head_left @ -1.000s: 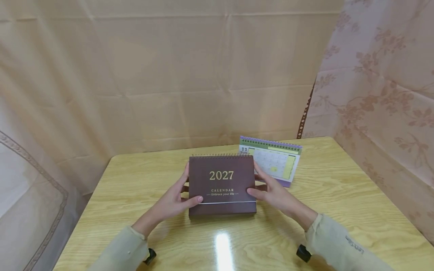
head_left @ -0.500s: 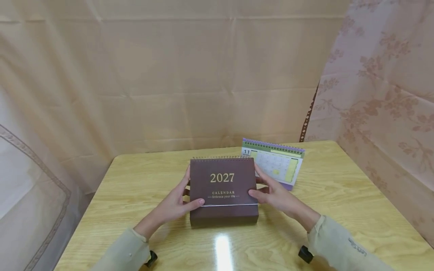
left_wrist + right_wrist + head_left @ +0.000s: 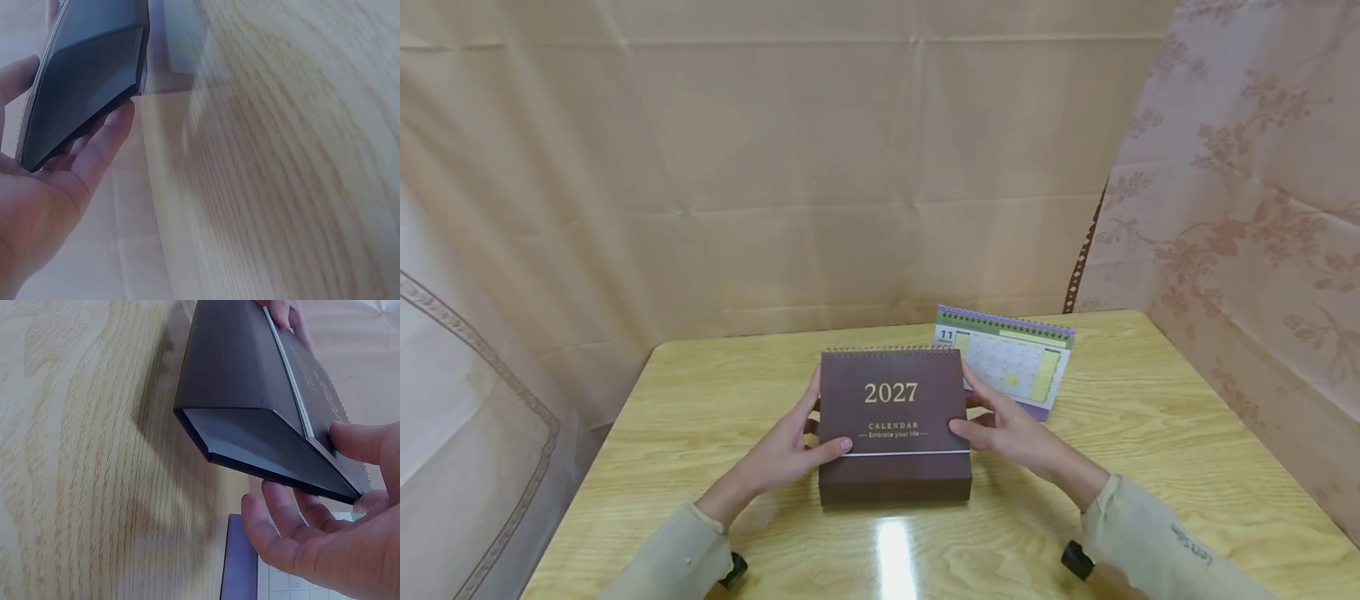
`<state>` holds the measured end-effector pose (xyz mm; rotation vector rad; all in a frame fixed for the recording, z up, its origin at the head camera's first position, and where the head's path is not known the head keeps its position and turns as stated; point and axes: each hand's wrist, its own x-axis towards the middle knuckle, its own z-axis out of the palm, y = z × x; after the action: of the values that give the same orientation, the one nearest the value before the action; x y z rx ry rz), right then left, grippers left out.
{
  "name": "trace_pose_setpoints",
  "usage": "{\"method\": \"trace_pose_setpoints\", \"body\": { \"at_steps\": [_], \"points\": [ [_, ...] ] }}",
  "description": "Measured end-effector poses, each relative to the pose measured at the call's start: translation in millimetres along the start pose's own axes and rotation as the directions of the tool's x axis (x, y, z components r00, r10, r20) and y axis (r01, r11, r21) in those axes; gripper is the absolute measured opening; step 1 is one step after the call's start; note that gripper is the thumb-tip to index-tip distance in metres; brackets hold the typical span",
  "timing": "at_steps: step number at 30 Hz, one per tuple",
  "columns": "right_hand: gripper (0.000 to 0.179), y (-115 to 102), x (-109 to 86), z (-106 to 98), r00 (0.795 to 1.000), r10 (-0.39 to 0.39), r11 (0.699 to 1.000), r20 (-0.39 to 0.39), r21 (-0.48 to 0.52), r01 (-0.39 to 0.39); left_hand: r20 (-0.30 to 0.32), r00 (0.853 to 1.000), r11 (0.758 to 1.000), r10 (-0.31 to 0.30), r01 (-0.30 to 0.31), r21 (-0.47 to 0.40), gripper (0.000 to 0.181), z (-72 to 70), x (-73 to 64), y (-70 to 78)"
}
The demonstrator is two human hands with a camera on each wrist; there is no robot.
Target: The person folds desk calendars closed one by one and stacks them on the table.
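Observation:
A dark brown desk calendar (image 3: 893, 408), with "2027" in gold and a wire spiral along its top, is held upright between both hands. My left hand (image 3: 790, 450) grips its left side, the thumb on the front cover and the fingers behind. On the other side my right hand (image 3: 1015, 429) does the same, its thumb near the cover's right edge. In the right wrist view the calendar (image 3: 237, 369) shows its hollow triangular stand from the end, with fingers at the back panel. The left wrist view shows the other end of the calendar (image 3: 94, 75) above the left hand (image 3: 56, 200).
A second desk calendar (image 3: 1007, 367), white, green and purple with an "11" page, stands behind to the right, partly hidden by the brown one. Both are on a light wood table (image 3: 700, 400). Beige curtains (image 3: 820, 167) hang behind it.
The brown calendar has tipped slightly, so more of its lower front and base shows. Both hands keep their hold. The whole view has shifted a little.

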<state>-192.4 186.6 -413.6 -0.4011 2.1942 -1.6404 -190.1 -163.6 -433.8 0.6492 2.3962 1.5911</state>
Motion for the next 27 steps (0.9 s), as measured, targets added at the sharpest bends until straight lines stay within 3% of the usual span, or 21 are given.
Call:
{"method": "trace_pose_setpoints", "body": {
  "at_steps": [14, 27],
  "points": [
    [0.094, 2.3, 5.4, 2.8, 1.0, 0.019, 0.999, -0.014, 0.03, -0.019, -0.001, 0.999, 0.999, -0.045, 0.045, -0.003, 0.111, -4.1, -0.9, 0.2],
    [0.091, 1.6, 11.8, 8.6, 1.0, 0.018, 0.999, -0.014, 0.036, -0.017, -0.046, 0.995, 0.995, -0.093, 0.092, -0.031, 0.112, -6.1, -2.4, 0.4]
  ]
}}
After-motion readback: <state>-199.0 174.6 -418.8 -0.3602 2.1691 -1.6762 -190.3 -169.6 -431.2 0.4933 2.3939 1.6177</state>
